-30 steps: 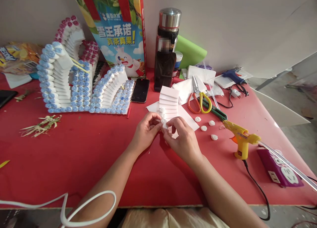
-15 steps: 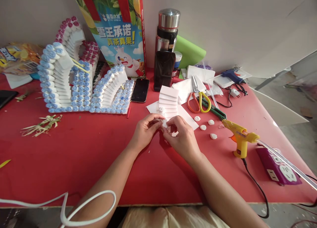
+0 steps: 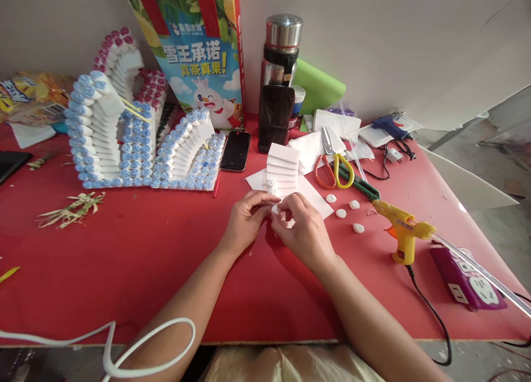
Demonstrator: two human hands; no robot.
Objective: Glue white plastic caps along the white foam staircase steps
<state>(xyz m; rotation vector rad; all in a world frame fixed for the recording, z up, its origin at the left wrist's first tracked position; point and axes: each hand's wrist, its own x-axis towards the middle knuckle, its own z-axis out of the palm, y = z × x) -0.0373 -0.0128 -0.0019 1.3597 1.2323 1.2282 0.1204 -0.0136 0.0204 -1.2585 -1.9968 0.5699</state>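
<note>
A small white paper-like rosette point(image 3: 275, 209) is pinched between the fingertips of both my hands, at the front edge of a white stepped model point(image 3: 283, 163). My left hand point(image 3: 248, 218) closes on it from the left, thumb against forefinger. From the other side, my right hand point(image 3: 305, 221) grips it with curled fingers. Just beyond the fingertips, a few white rosettes point(image 3: 271, 185) sit on the left side of the steps. Under the model lies a white sheet point(image 3: 316, 198), partly covered by my hands. Several loose rosettes point(image 3: 341, 213) are on the table to the right.
Scissors point(image 3: 327, 155) and a yellow glue gun point(image 3: 400, 227) lie right, near a purple power strip point(image 3: 467, 277). Blue-and-white stepped models point(image 3: 136, 144), a phone point(image 3: 235, 151) and a thermos point(image 3: 284, 33) stand or lie behind. A white cable point(image 3: 193, 337) loops over my left forearm.
My hands stay almost in place. The rosette in my fingertips has turned slightly, and my right fingers have shifted a little around it.
</note>
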